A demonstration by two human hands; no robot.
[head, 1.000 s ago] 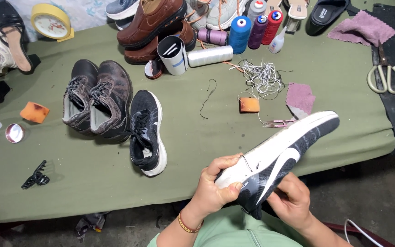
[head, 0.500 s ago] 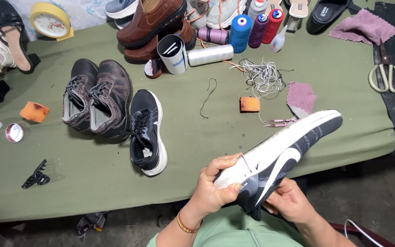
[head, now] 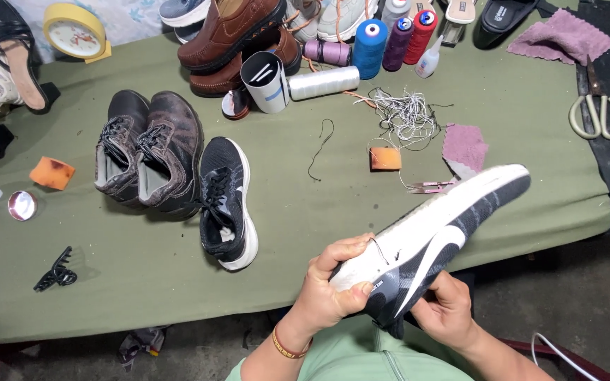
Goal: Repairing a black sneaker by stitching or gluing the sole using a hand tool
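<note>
Near the front edge of the green cloth table (head: 107, 296), we hold a black knit sports shoe with a white sole and a white stripe (head: 432, 240) up in the air, lying on its side with its toe pointing up and to the right. Our left hand (head: 333, 286) grips the heel end, with the fingers (head: 351, 247) curled close together over the white sole and the thumb pressed on the black side. Our right hand (head: 450, 310) is under the shoe, and its fingers are bent up against the dark cloth, but we cannot tell if they pinch anything, because the shoe hides the tips. A thin dark thread (head: 379, 250) pokes out of the sole just beside our left fingers. On the table to the left lies the other black shoe with a white sole (head: 227, 201), and it touches a pair of brown lace-up shoes (head: 150, 152). Behind our shoe, near its toe, are a small pair of thread snips (head: 432, 186), a pink patch of cloth (head: 464, 146), a little orange block (head: 385, 159) and a messy pile of white thread (head: 407, 113). At the back stand a blue thread cone (head: 369, 46) and a big pair of scissors (head: 598, 113) on a black strip at the far right.
</note>
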